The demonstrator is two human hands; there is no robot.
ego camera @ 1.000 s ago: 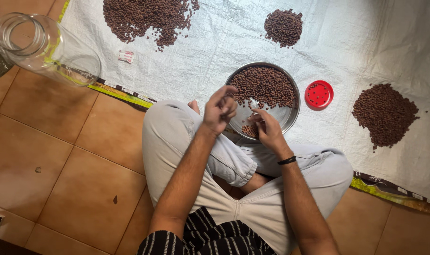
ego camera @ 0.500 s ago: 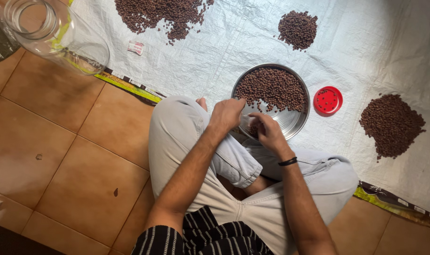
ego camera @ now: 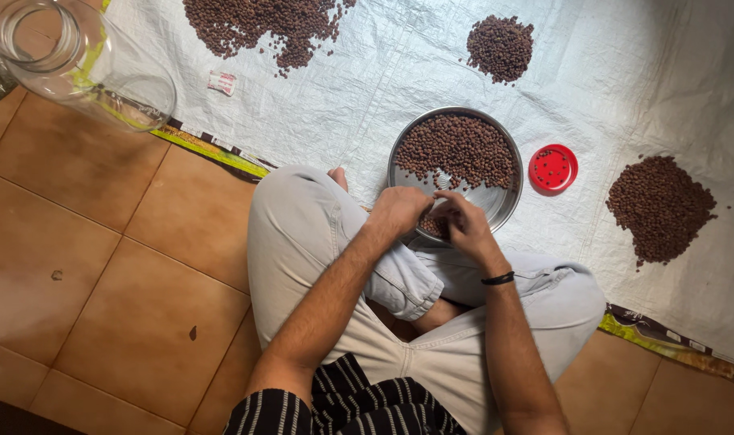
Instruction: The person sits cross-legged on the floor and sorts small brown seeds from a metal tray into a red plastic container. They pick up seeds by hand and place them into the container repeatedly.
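Observation:
A round steel plate (ego camera: pixel 501 199) lies on a white woven sheet (ego camera: pixel 625 97) in front of my crossed legs. Brown round seeds (ego camera: pixel 457 151) fill its far half, and a small cluster (ego camera: pixel 434 227) sits at its near edge. My left hand (ego camera: pixel 398 210) rests on the plate's near rim, fingers curled, knuckles up. My right hand (ego camera: pixel 461 221), with a black wrist band, is beside it over the small cluster, fingertips pinched together among the seeds. Whether either hand holds seeds is hidden.
Three seed piles lie on the sheet: far left (ego camera: pixel 258 24), far middle (ego camera: pixel 500 46), right (ego camera: pixel 659 207). A red lid (ego camera: pixel 553 167) sits right of the plate. A clear jar (ego camera: pixel 69 64) lies on its side on the brown tile floor (ego camera: pixel 101 266). A small wrapper (ego camera: pixel 221 82) lies near it.
My left hand, raised above my knee a second ago, has come down to the plate's near rim next to my right hand. The right hand stays at the small cluster.

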